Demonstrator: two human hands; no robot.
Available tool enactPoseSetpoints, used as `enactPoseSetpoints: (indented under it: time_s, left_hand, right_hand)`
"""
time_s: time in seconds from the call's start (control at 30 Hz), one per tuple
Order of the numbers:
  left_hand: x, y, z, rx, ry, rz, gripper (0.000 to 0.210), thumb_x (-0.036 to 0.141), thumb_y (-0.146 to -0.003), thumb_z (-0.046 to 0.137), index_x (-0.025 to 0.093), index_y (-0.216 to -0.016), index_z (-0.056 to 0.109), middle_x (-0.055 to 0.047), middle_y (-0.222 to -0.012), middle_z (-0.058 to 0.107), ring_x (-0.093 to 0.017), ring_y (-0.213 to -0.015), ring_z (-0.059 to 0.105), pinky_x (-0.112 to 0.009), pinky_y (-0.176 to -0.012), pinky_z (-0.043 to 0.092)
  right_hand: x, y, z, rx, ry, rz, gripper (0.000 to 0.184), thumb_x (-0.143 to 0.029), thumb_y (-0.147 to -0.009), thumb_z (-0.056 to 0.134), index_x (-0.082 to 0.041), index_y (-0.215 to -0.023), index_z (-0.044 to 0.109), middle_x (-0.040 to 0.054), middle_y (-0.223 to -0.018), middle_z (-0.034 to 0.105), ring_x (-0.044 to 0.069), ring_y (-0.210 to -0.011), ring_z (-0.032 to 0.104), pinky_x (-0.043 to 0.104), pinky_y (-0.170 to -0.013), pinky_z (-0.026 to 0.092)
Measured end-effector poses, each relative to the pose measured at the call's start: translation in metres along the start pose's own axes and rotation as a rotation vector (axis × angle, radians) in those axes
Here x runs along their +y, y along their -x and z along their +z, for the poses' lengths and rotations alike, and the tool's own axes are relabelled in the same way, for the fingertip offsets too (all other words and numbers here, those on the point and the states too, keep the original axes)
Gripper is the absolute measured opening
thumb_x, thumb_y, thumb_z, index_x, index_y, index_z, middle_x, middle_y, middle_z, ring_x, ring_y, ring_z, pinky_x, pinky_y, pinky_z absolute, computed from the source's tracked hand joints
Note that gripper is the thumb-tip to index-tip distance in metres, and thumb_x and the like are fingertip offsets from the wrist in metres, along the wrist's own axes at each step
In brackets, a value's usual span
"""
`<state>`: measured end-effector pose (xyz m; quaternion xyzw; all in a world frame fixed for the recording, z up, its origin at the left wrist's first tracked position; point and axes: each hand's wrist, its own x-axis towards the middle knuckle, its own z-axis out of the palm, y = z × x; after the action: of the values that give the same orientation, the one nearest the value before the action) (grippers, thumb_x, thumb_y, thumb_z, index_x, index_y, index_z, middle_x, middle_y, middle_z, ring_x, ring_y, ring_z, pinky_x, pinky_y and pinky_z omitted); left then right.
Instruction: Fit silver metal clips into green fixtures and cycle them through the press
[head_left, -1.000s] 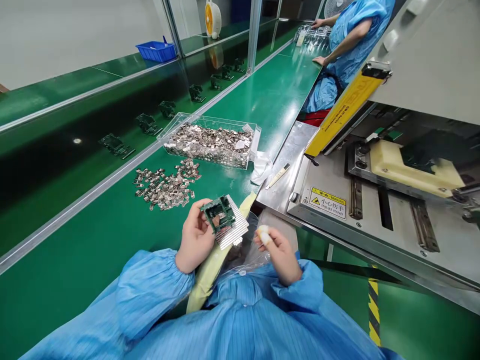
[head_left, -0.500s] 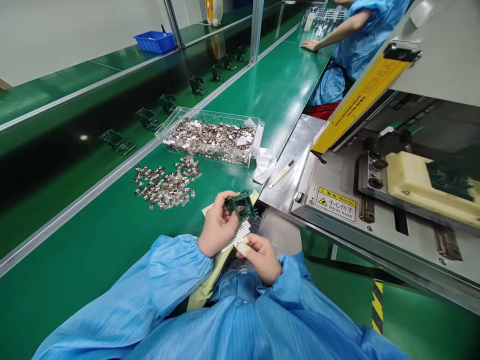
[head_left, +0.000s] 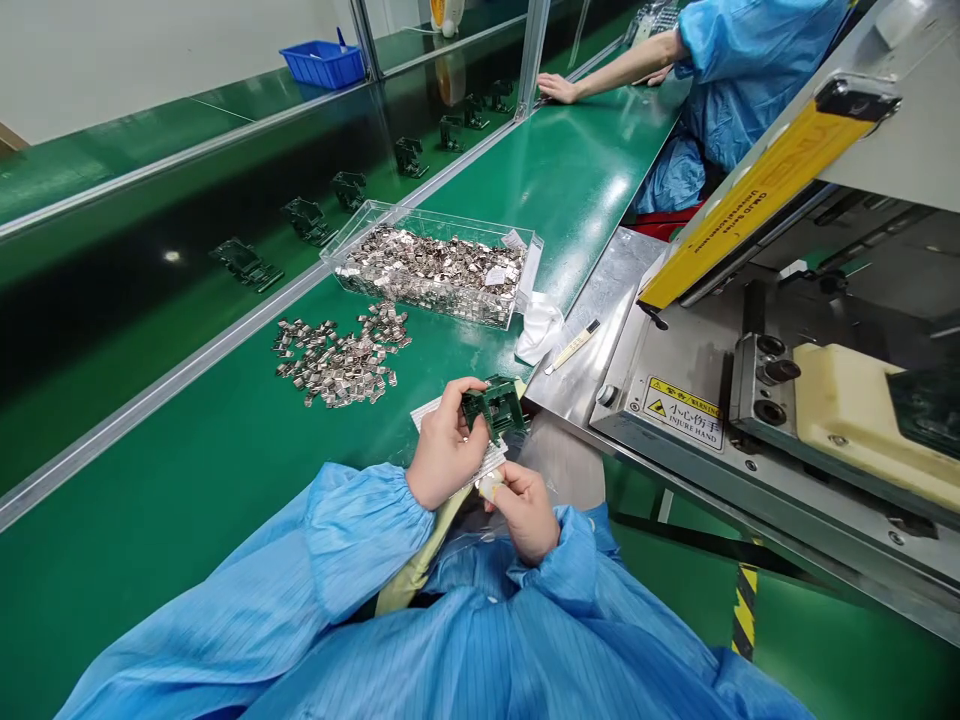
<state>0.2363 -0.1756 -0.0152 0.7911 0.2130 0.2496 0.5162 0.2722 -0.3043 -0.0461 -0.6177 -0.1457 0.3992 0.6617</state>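
Observation:
My left hand (head_left: 450,445) is closed around a small dark green frame-like part (head_left: 495,408), with the thumb across its near side. Beneath that hand a white ridged sheet (head_left: 491,458) shows on both sides. My right hand (head_left: 527,512) is pinched at the sheet's near end, and a whitish cover (head_left: 489,487) wraps the thumb tip. Whatever sits between those fingertips is too small to make out. Left of the hands, a pile of small metal clips (head_left: 341,355) lies loose on the green bench (head_left: 225,440).
Behind the pile stands a clear bin (head_left: 529,270) of metal pieces. A white cloth (head_left: 540,328) and tweezers (head_left: 573,347) lie nearby. At right is a machine with a yellow bar (head_left: 772,200) and warning label (head_left: 684,412). Several green parts (head_left: 246,264) line the rail; a co-worker's hand (head_left: 559,88) touches it.
The co-worker's arm has reached left to the rail. My view has shifted slightly. My left hand still grips the green part, turned a little; my right hand stays pinched near the sheet.

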Motion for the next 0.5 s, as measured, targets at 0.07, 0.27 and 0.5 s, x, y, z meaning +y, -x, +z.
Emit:
enactPoseSetpoints:
  time_s: [0.07,0.27,0.5]
  left_hand:
    - [0.0,0.0,0.0,-0.001,-0.006,0.001,0.038,0.011,-0.081,0.056,0.022,-0.117,0.051,0.004,-0.073,0.056,-0.009,-0.054,0.048,-0.019,-0.05,0.037]
    - [-0.001,0.001,0.004,-0.006,0.127,-0.046,0.035,0.015,-0.082,0.058,0.022,-0.116,0.051,0.002,-0.078,0.059,-0.01,-0.061,0.057,-0.019,-0.055,0.046]
    - [0.002,-0.019,-0.021,0.312,0.644,-0.121,0.043,0.036,-0.071,0.078,0.024,-0.096,0.045,0.002,-0.093,0.065,-0.014,-0.079,0.069,-0.03,-0.069,0.062]
  right_hand:
    - [0.003,0.0,0.0,0.016,0.029,0.009,0.018,-0.03,-0.064,0.061,-0.02,-0.051,0.053,-0.0027,-0.051,0.05,0.011,-0.052,0.041,0.023,-0.051,0.036]
    - [0.022,0.009,-0.018,0.015,0.12,0.099,0.031,-0.041,-0.064,0.061,-0.021,-0.046,0.044,-0.0042,-0.041,0.042,0.01,-0.042,0.036,0.023,-0.043,0.027]
    - [-0.044,0.024,0.0,-0.076,0.416,-0.261,0.022,-0.028,-0.078,0.056,-0.022,-0.06,0.046,-0.003,-0.058,0.043,0.012,-0.055,0.04,0.026,-0.053,0.031]
